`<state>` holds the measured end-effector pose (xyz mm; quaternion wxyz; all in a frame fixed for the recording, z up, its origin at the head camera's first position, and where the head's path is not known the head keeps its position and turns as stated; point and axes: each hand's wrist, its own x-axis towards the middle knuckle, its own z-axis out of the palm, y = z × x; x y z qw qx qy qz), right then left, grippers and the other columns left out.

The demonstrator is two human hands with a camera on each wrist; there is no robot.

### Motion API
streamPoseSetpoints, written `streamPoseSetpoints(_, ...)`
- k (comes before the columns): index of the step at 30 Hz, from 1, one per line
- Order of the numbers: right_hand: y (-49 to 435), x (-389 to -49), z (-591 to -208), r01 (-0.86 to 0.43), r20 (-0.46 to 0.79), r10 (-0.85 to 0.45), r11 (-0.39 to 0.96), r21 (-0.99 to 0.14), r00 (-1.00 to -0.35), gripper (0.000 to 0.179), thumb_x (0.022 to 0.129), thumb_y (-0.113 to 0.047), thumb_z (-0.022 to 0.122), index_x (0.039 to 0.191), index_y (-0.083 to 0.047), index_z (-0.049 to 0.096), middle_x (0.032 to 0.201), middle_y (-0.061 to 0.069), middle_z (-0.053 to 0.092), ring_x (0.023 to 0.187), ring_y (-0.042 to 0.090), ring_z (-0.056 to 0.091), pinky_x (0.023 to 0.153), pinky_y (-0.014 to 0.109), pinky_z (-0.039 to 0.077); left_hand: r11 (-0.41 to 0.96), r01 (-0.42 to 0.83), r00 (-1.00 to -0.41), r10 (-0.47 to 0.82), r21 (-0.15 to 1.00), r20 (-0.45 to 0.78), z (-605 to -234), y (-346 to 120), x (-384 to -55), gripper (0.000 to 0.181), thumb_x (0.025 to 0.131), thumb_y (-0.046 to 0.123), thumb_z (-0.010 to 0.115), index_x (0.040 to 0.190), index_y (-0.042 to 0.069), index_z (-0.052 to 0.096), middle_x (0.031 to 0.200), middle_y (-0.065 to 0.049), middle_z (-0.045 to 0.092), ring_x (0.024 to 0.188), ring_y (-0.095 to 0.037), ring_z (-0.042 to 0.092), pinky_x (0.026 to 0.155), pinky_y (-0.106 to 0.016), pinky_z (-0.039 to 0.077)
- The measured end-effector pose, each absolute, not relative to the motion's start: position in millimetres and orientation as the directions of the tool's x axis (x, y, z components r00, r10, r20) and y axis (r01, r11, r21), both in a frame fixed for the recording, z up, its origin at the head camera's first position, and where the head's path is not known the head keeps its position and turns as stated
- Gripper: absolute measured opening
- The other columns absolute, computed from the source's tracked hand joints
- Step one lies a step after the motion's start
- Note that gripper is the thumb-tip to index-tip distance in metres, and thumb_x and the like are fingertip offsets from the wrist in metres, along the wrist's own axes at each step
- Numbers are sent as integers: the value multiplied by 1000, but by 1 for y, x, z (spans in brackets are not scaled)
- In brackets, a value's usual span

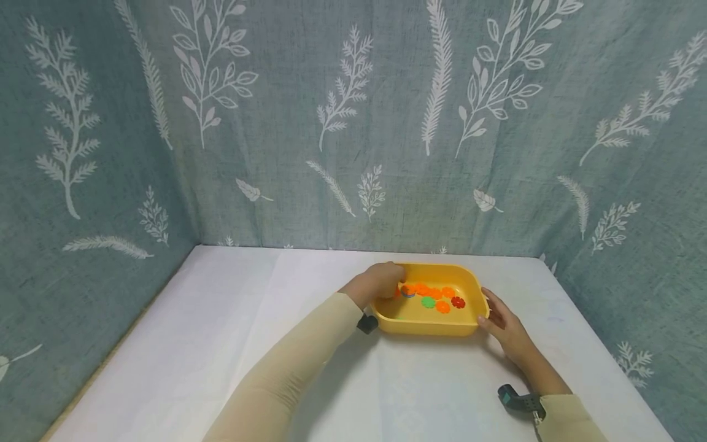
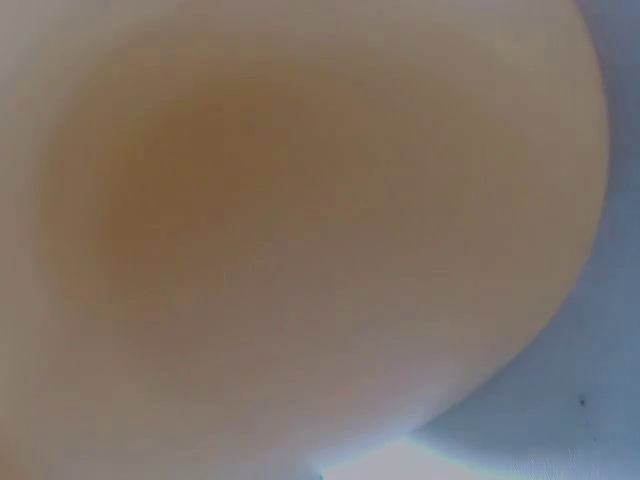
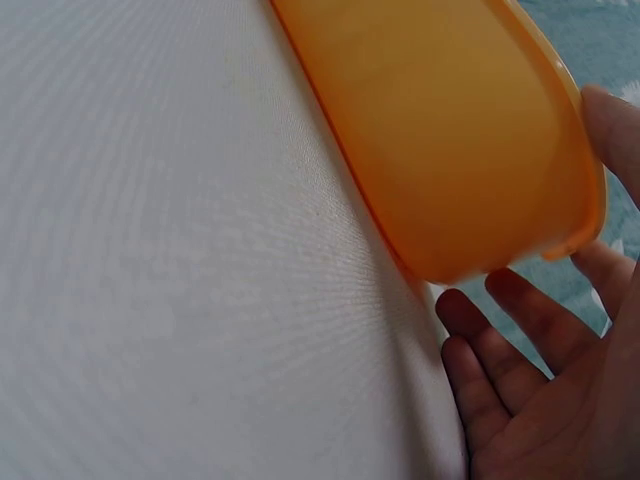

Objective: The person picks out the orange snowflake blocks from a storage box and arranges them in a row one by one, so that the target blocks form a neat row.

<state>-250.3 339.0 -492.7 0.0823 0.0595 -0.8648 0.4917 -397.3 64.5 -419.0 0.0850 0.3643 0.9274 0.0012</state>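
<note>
A yellow plastic tray with raised walls stands on the white table in the head view. Inside it lie several small notched discs: orange ones, a green disc, a red disc and a bluish piece. My left hand reaches over the tray's left end, its fingertips down inside and mostly hidden. At the opposite end, my right hand holds the rim between thumb and index finger. The right wrist view shows its other fingers loosely bent beside the end wall.
The white-covered table spreads around the tray. Blue-green leaf-print cloth hangs behind and along both sides. Dark wrist cameras sit on both wrists, one at the right wrist strap. Blurred surfaces fill the left wrist view.
</note>
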Motion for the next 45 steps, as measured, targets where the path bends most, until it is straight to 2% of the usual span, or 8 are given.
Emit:
streamPoseSetpoints(9,336,-249,-492,-198,210,-35,513,-835,-977,70,98,-24,60,154,-9,22,150,28,32,130,45,41,98,45,36,687,725,-679,725,46,-117,-426,60,-401,37,88,4,66,119,23,70,111,4,67,90,-13,57,84,-29,48)
streamPoseSetpoints(16,338,-249,-492,-178,196,-24,537,-825,-980,71,98,-26,60,155,-9,21,150,28,32,131,45,40,98,49,34,591,793,-582,806,147,-105,-432,61,-404,22,85,24,77,106,24,72,92,11,64,79,-11,55,74,-23,45)
streamPoseSetpoints(22,338,-250,-494,-174,193,-22,542,-822,-981,71,98,-27,60,155,-10,22,151,26,30,132,44,39,98,44,35,536,741,-571,820,405,-39,-430,58,-405,27,84,26,79,107,18,70,90,8,63,74,-10,58,70,-22,48)
streamPoseSetpoints(27,337,-249,-493,-189,208,-24,534,-824,-978,70,98,-25,60,154,-9,22,150,28,31,131,45,39,99,45,35,448,611,-591,807,653,-2,-427,53,-406,34,82,21,80,112,10,68,79,2,68,64,-21,64,60,-30,53)
streamPoseSetpoints(34,338,-250,-495,-187,203,-28,530,-827,-979,70,97,-26,61,155,-10,23,151,27,31,132,44,39,94,16,35,377,513,-611,791,771,19,-422,44,-406,39,85,21,77,120,7,66,82,-10,71,71,-34,65,63,-40,54)
streamPoseSetpoints(37,337,-250,-496,-187,204,-28,527,-829,-979,70,98,-26,60,155,-10,23,150,27,31,132,45,38,96,22,36,395,526,-624,781,753,26,-418,39,-406,38,87,25,75,121,10,66,85,-13,70,69,-34,61,60,-34,52)
streamPoseSetpoints(42,337,-249,-492,-168,187,-19,536,-827,-982,71,98,-28,59,155,-11,21,151,28,30,132,46,38,100,49,34,400,531,-643,764,747,48,-416,31,-407,40,88,28,73,124,11,66,87,-7,70,64,-23,57,58,-29,48)
streamPoseSetpoints(45,338,-249,-491,-160,180,-15,535,-830,-983,71,98,-28,59,155,-11,20,150,28,30,132,46,37,100,52,34,385,521,-644,763,762,54,-416,25,-408,42,87,30,74,125,11,66,87,-3,70,67,-26,58,60,-31,50)
